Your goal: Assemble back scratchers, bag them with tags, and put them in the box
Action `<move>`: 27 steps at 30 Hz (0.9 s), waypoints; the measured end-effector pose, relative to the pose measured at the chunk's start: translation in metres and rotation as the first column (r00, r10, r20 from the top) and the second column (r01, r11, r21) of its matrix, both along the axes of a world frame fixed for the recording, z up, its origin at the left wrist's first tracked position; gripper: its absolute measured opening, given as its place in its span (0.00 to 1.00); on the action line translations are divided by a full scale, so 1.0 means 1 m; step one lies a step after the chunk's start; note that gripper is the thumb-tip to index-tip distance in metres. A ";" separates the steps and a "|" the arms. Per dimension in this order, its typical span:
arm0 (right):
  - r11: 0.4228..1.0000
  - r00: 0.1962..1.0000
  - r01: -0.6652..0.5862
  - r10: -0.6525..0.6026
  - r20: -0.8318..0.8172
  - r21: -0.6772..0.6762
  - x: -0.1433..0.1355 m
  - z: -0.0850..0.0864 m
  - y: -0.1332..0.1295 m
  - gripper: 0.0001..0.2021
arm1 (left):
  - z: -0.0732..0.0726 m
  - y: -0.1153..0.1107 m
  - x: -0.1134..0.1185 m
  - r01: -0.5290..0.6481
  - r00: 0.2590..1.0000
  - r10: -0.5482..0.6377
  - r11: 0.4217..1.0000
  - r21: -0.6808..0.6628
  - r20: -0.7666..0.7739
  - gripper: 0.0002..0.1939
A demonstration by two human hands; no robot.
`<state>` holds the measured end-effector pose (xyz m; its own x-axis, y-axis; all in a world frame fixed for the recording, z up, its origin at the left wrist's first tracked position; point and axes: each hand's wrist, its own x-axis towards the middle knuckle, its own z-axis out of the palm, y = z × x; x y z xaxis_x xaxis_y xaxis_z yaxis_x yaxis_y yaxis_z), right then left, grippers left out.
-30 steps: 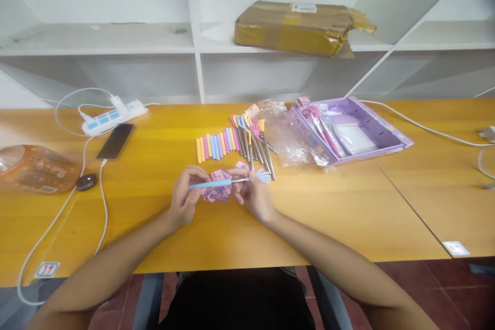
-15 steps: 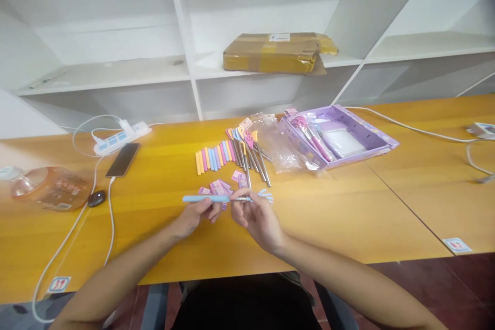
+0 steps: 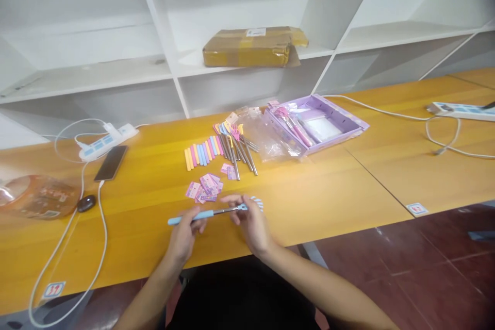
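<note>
A light blue stick [image 3: 204, 214] with a metal rod and a blue claw-shaped head is held level over the table. My left hand [image 3: 184, 232] is closed on its blue handle. My right hand [image 3: 249, 221] pinches it near the claw head, with the blue prongs showing past the fingers. Just behind the hands lie pink and purple cards [image 3: 209, 184] in a loose pile. Farther back is a row of yellow, pink and blue handles [image 3: 203, 153]. Beside that row lie several metal rods [image 3: 244, 152] with coloured claw heads.
A purple box [image 3: 340, 118] holds wrapped items, with clear plastic bags [image 3: 270, 139] beside it. On the left are a phone [image 3: 111, 163], a power strip [image 3: 110, 142], cables, a black mouse-like object [image 3: 86, 203] and an orange container [image 3: 42, 197]. A carton [image 3: 251, 49] sits on the shelf.
The view has shifted right. My hands are farther apart along the stick, more of the metal rod shows between them, and the stick now slants slightly.
</note>
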<state>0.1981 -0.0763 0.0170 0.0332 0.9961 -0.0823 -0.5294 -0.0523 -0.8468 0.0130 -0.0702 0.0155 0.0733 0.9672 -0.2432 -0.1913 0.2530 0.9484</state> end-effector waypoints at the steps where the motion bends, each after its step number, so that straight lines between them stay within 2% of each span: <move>1: 1.000 1.000 0.020 -0.020 0.008 -0.003 0.007 0.001 0.001 0.28 | 0.002 0.001 -0.005 -0.059 0.998 0.059 0.998 -0.018 0.030 0.31; 5: 0.992 0.992 0.126 -0.126 -0.002 -0.011 0.053 0.003 0.006 0.20 | 0.015 0.007 -0.040 -0.236 0.970 0.238 0.971 -0.039 0.055 0.30; 8: 0.977 0.975 0.213 -0.214 -0.062 -0.027 0.109 -0.001 0.011 0.15 | 0.023 0.012 -0.085 -0.289 0.957 0.287 0.957 0.022 0.051 0.29; 11: 0.951 0.933 0.305 -0.310 -0.182 -0.055 0.169 -0.007 0.012 0.13 | 0.027 0.014 -0.132 -0.447 0.894 0.446 0.893 0.042 0.029 0.30; 13: 0.931 0.903 0.360 -0.362 -0.232 -0.050 0.201 -0.009 0.010 0.13 | 0.027 0.012 -0.153 -0.422 0.906 0.422 0.906 0.014 -0.004 0.31; 16: 0.928 0.896 0.367 -0.372 -0.243 -0.069 0.225 -0.011 0.006 0.12 | 0.023 0.007 -0.158 -0.395 0.919 0.395 0.918 0.022 0.003 0.33; 20: 0.930 0.893 0.344 -0.366 -0.263 -0.126 0.233 -0.016 0.000 0.12 | 0.019 0.005 -0.147 -0.384 0.923 0.383 0.921 0.063 0.022 0.34; 24: 0.935 0.863 0.328 -0.355 -0.358 -0.137 0.243 -0.024 -0.008 0.16 | 0.017 0.002 -0.151 -0.297 0.955 0.297 0.954 0.027 0.005 0.33; 27: 0.937 0.851 0.318 -0.349 -0.392 -0.145 0.247 -0.029 -0.013 0.17 | 0.014 0.001 -0.152 -0.317 0.948 0.316 0.948 0.032 0.040 0.33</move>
